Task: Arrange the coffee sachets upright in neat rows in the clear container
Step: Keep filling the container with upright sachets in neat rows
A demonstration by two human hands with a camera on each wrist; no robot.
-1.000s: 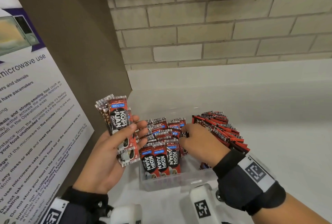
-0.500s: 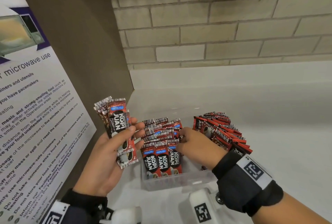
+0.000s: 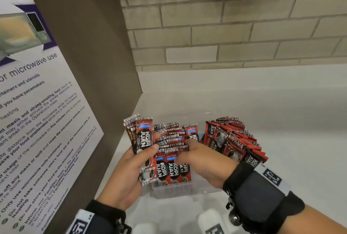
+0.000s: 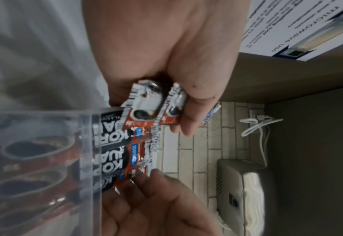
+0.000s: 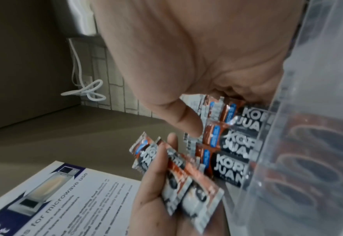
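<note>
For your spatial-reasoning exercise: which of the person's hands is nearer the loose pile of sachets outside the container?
Right. The right hand is beside the loose pile; the left hand is across the container.

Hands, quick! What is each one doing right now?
Left hand: holding a bunch of coffee sachets.
Right hand: fingers on the sachets in the clear container; grip cannot be told.

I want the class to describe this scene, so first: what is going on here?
A person is filling a clear container with coffee sachets. The left hand grips a small bunch of sachets beside it. The right hand reaches into the container, fingers against the upright rows already filling its left part. A loose pile waits on the right.
</note>
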